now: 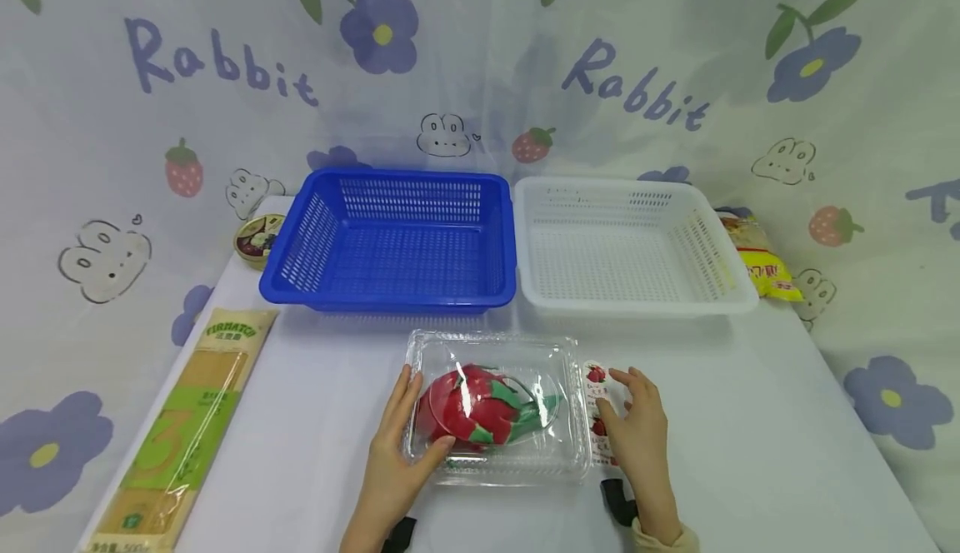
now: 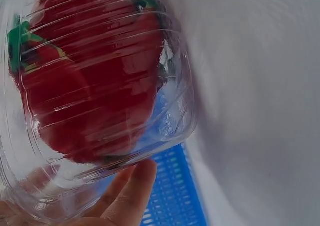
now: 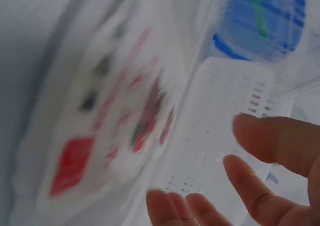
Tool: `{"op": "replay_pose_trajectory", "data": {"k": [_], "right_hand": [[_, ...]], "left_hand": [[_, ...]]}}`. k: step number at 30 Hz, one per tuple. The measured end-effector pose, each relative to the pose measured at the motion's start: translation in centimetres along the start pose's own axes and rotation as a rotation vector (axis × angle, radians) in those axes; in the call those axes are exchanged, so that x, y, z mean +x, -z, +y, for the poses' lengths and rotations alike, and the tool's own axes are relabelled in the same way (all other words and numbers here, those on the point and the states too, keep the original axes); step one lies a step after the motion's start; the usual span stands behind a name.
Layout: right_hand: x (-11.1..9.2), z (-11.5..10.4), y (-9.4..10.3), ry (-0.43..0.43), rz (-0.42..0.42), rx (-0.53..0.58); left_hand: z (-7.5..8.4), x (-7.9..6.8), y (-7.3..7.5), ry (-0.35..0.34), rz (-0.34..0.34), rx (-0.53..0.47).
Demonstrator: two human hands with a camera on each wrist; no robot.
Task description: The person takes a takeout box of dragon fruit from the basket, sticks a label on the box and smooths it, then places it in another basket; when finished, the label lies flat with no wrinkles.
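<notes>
A clear plastic clamshell box (image 1: 566, 470) lies on the white table with a red and green dragon fruit (image 1: 472, 403) inside. My left hand (image 1: 397, 445) grips its left end, fingers along the side and thumb over the front part of the lid. The left wrist view has those fingers (image 2: 131, 191) against the box wall. To the right of the box lies a sheet of dragon fruit stickers (image 1: 600, 407). My right hand (image 1: 637, 428) hovers at this sheet, thumb and fingers spread apart with nothing visible between them; whether it touches the sheet, I cannot tell.
Behind the box stand a blue basket (image 1: 405, 299) and a white basket (image 1: 637, 307), side by side. A pack of noodles (image 1: 187, 428) lies at the left edge. A round tin (image 1: 255, 241) and a yellow bag (image 1: 765, 261) sit at the back corners.
</notes>
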State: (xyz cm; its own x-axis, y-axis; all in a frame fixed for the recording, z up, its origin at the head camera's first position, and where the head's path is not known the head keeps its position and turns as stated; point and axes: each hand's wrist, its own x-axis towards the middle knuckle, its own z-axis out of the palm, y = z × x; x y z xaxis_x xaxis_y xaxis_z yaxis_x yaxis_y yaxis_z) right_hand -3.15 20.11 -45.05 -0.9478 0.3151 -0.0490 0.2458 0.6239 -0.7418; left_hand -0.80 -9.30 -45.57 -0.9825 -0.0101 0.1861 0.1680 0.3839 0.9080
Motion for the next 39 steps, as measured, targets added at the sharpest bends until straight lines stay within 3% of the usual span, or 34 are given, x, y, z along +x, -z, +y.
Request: {"op": "replay_pose_trajectory", "data": {"k": [4,9,15,22,29,32,34,37,39], "right_hand": [[0.1,0.5,-0.1,-0.012,0.004,-0.08],[0.3,0.6,-0.2,-0.028,-0.051,-0.153],[0.8,0.9,-0.1,-0.042,-0.106,-0.137],[1.0,0.7,1.5,-0.157,-0.138,0.071],[0.4,-2.3,4.1,-0.167,-0.074,0.472],[-0.2,-3.7,4.7,-0.146,-0.08,0.63],[-0.8,-4.6,4.6,-0.118,-0.106,0.703],[-1.7,-5.9,3.8,-0.068,-0.187,0.763],[-2.4,-6.8,3.0,-0.046,-0.26,0.786]], "left_hand": [[0.1,0.0,0.0,0.013,-0.015,0.007],[0.2,0.1,-0.1,0.018,-0.018,0.013],[0.2,0.0,-0.1,0.027,-0.009,0.015],[0.4,0.1,0.0,0.009,-0.025,0.029],[1.6,0.1,0.0,0.033,0.013,0.122],[2.6,0.1,-0.1,-0.027,0.073,0.194],[3.5,0.1,-0.3,-0.126,0.131,0.222],[5.0,0.2,-0.7,-0.308,0.196,0.144],[6.0,0.2,-1.3,-0.428,0.204,0.058]]}}
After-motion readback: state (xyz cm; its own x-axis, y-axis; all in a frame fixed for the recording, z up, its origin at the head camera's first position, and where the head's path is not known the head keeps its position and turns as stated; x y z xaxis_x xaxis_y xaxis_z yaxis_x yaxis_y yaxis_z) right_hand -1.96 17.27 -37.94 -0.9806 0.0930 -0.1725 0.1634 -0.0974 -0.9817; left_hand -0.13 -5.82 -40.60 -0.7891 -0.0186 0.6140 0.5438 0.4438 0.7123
